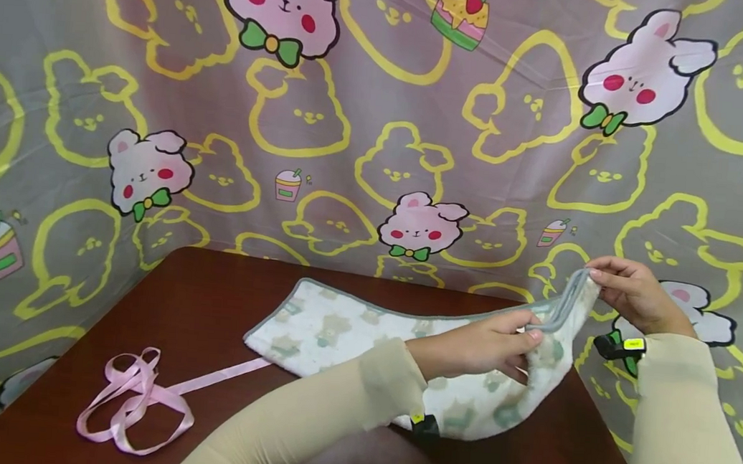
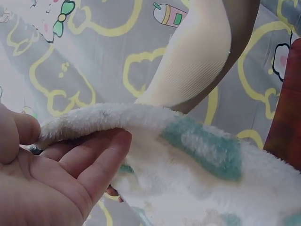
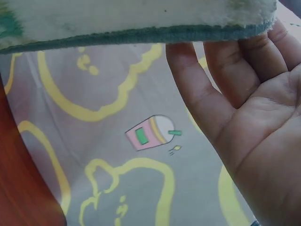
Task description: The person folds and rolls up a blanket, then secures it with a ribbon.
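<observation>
A fluffy white towel (image 1: 351,335) with grey-green edging and a beige and green animal pattern lies across the table, its right end lifted. My left hand (image 1: 483,344) pinches the near corner of that raised end between thumb and fingers. In the left wrist view, the fingers (image 2: 101,162) run under the towel's plush edge (image 2: 117,115). Higher and farther right, my right hand (image 1: 639,290) pinches the far corner. The right wrist view has the fingers (image 3: 188,70) behind the towel's trimmed edge (image 3: 155,35). Between the hands, the edging hangs in a bend.
A loosely looped pink ribbon (image 1: 132,413) lies on the dark red-brown table (image 1: 211,300) at the left, one length running under the towel. A grey curtain (image 1: 380,103) with rabbit and drink prints hangs behind the table. A black wrist strap (image 1: 618,348) is on the right sleeve.
</observation>
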Demonstrator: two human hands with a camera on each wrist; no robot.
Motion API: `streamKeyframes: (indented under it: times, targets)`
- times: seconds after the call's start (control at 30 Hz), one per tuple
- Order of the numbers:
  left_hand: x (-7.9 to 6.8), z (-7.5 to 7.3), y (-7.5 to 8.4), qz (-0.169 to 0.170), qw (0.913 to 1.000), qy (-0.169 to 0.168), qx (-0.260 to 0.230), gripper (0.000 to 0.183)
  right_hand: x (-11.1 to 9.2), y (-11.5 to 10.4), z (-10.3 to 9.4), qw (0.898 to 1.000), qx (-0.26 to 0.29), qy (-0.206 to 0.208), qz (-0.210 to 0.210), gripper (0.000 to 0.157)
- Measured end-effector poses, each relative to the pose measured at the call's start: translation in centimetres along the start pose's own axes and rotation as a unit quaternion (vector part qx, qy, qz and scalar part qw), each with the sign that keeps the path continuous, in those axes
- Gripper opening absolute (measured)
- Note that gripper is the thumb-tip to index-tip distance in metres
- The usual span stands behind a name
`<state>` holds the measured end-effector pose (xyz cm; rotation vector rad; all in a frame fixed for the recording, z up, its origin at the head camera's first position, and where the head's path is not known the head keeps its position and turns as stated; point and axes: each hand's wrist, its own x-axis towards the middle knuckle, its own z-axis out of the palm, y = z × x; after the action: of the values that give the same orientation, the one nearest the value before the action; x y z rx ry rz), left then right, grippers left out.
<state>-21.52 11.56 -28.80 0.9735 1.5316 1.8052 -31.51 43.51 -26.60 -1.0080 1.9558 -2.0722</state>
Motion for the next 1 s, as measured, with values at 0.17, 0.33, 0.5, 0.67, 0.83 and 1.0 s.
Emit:
streamKeyframes:
  times: [0.17,0.33,0.5,0.67,0.83,1.0]
  targets:
    - [-0.7,-0.8,0.6,0.006,0.9997,0.012,0.020,0.019,1.1,0.0,0.2,0.999,0.020,-0.027,-0.012,0.036]
    - [-1.9,-2.3,0.5,0.006,0.9985,0.035,0.042,0.017,3.1,0.9,1.1,0.999,0.026,-0.037,0.003,0.035]
    - [-3.2,-4.1,0.4,0.015,0.9955,0.045,0.082,0.016,6.0,2.2,2.8,0.999,0.005,-0.036,0.021,0.028]
    - [-4.7,-6.1,0.2,0.024,0.9912,0.047,0.122,0.015,8.5,3.4,4.3,0.998,-0.022,-0.034,0.054,0.026]
    - [-6.7,-8.5,0.3,0.030,0.9821,0.063,0.175,0.015,10.5,4.4,5.8,0.991,-0.085,-0.015,0.103,0.023]
    - [-8.7,-10.8,0.1,0.013,0.9693,0.085,0.231,0.015,12.4,5.3,7.4,0.981,-0.137,-0.010,0.137,0.025]
